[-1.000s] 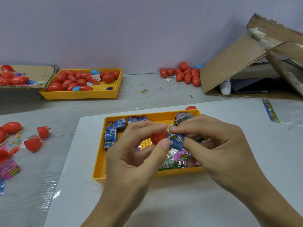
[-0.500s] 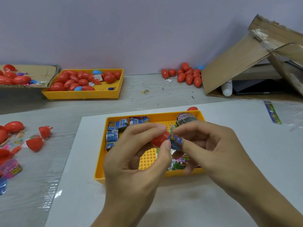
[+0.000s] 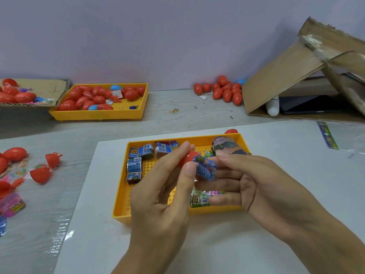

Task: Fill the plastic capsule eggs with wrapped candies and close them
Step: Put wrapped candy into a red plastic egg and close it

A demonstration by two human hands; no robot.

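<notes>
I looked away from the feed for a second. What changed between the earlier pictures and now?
The blue wrapped candy has been pushed further against the red egg half. The right hand has opened its lower fingers straighter, while its thumb and forefinger still pinch the candy. The left hand still grips the egg half over the yellow tray. Everything else stayed put.

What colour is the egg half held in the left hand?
Red egg half, pinched by the left hand; head view.
</notes>
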